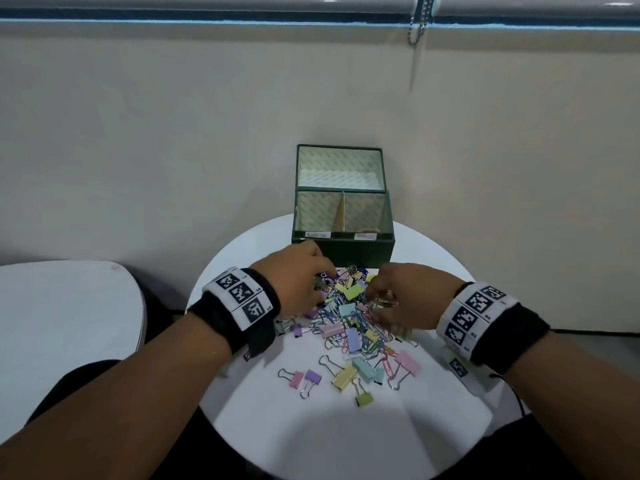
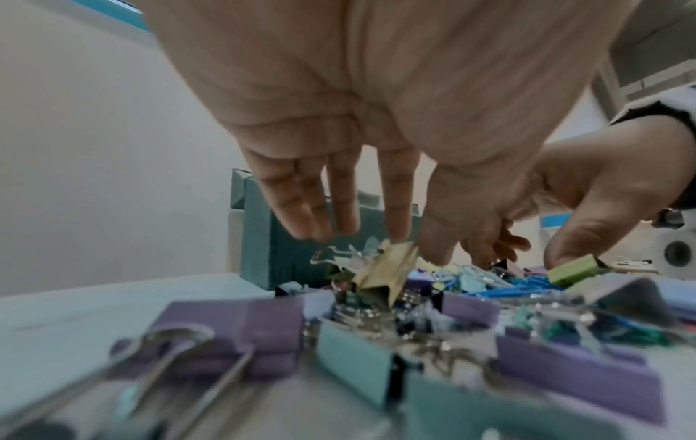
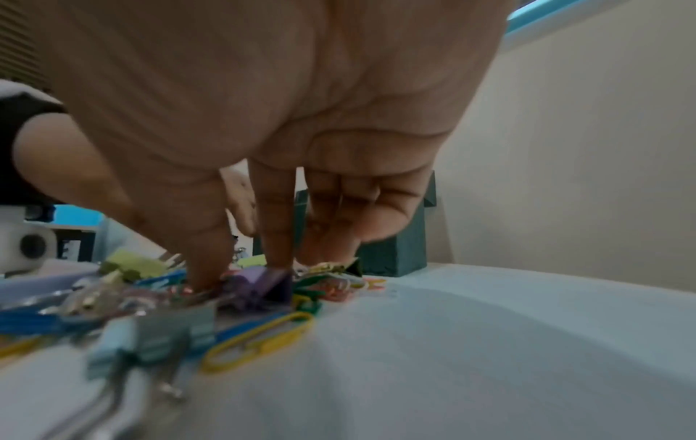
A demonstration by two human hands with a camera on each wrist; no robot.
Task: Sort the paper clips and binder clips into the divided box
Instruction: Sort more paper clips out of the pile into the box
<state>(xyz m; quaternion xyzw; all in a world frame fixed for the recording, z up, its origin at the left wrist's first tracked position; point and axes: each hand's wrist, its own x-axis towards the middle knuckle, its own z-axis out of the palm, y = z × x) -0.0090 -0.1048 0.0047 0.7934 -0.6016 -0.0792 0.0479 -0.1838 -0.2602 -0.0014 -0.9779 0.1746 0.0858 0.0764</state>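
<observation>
A dark green divided box [image 1: 343, 249] stands open at the back of the round white table [image 1: 311, 431], two compartments showing. In front of it lies a pile of pastel binder clips and coloured paper clips [image 1: 349, 320]. My left hand [image 1: 322, 285] is on the pile's left side; in the left wrist view its thumb and forefinger [image 2: 410, 250] pinch a yellow binder clip [image 2: 388, 271] just above the heap. My right hand [image 1: 377, 296] is on the right side; its thumb and forefinger [image 3: 241, 268] straddle a purple binder clip [image 3: 263, 282].
Several loose binder clips [image 1: 346, 375] lie nearer me. A yellow paper clip [image 3: 260, 339] lies at the pile's right edge. A second white surface [image 1: 69, 306] sits to the left. A beige wall stands close behind the box, and a bead chain [image 1: 415, 29] hangs there.
</observation>
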